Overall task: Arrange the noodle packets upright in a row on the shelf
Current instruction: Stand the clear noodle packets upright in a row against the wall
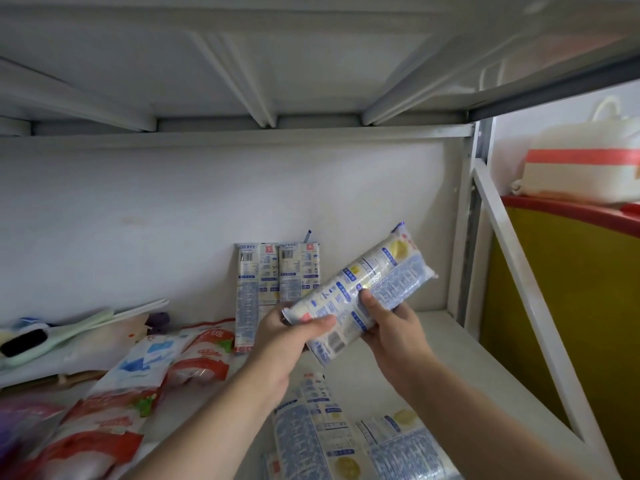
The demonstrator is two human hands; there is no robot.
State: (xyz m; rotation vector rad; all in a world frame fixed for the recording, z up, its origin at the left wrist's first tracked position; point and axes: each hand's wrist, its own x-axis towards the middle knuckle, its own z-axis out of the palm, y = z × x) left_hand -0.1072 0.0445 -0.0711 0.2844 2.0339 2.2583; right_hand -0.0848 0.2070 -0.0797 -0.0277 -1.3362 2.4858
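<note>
Shelving comes first: you are working on a white metal shelf board [433,344] with a pale back wall, under another shelf of the same rack. Outside its right post stands a yellow cabinet with a red rim [571,289], carrying a white woven bag with a red band [581,171].

Along the shelf's left side lie red-and-white plastic pouches [204,355] and a blue-and-white pouch [149,358], with what look like brushes at the far left edge; these are not yours to sort.

Next, the held white-and-blue noodle packet [360,292]. It hangs tilted above the middle of the shelf, its top end pointing up towards the right rear corner. Your left hand [287,337] grips its lower end, thumb curled over the front. Your right hand [391,330] clasps the middle from below, thumb pressed on the printed face.

At the near edge at least two flat noodle packets [311,431] lie on their sides, partly cut off by the frame.

Smallest in view, two upright noodle packets [277,278] stand side by side, touching, against the back wall near its middle.

So the row seems started with two placed. I judge the third is about to go in, probably just right of the pair, where the board is bare. The flat ones remain; how many, you cannot tell from here.
</note>
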